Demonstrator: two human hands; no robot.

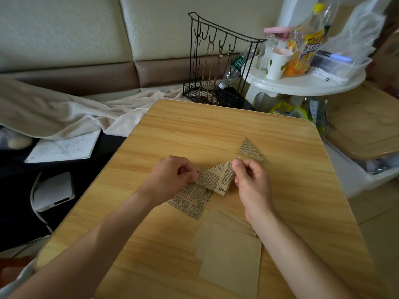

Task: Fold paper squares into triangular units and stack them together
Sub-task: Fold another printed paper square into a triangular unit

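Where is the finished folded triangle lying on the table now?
In the head view, the finished newspaper-print triangle lies on the wooden table, right of centre, just beyond the right hand.

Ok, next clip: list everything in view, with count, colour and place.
table: one, light wood, centre
folded triangle: one, newsprint, far right of hands
paper being folded: one, newsprint, between hands
flat printed sheet: one, newsprint, under left wrist
plain squares: several, tan, near edge
wire rack: one, black, behind table
round stand: one, white, back right, holding bottles and a cup
notebook: one, white, left
blanket: one, cream, left
left hand: pinches paper
right hand: pinches paper tip
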